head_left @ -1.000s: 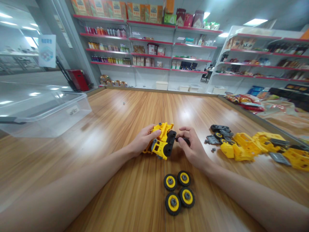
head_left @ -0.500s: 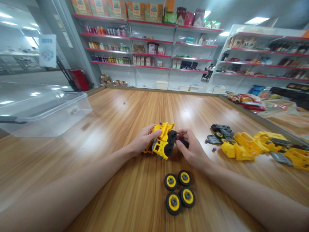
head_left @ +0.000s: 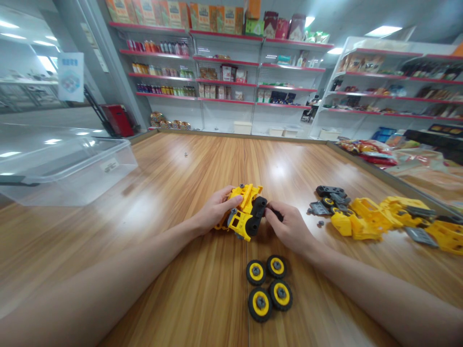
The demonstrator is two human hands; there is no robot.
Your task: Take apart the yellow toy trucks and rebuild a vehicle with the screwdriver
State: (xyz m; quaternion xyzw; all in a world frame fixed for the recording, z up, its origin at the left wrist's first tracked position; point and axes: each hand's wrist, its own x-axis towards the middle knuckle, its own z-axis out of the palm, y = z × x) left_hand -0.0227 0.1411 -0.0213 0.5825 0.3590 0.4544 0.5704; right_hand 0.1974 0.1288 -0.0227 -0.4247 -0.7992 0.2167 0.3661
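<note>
In my left hand point(head_left: 219, 209) is a partly built yellow toy construction truck point(head_left: 246, 202), tilted, with its cab side toward me. The fingers wrap its left side, and grey screw heads show on it. A black base piece point(head_left: 256, 217) sits at its right end. Against that end, my right hand point(head_left: 285, 222) is closed in a pinch around a dark, rounded object point(head_left: 277, 215), mostly hidden by the fingers. Several loose toy wheels point(head_left: 260, 301), black tyres with yellow hubs, lie on the table below the truck.
Yellow toy vehicle parts point(head_left: 372, 219) are spread at the right, with a black chassis piece point(head_left: 329, 191) behind them. A clear plastic bin point(head_left: 72, 178) stands at the left. One small piece point(head_left: 185, 154) lies far back on the wooden table point(head_left: 202, 168). Stocked shelves rise beyond.
My right hand's fingers have curled in more tightly, turning slightly at the black base piece. The truck has shifted very slightly in my left hand. The wheels stay put.
</note>
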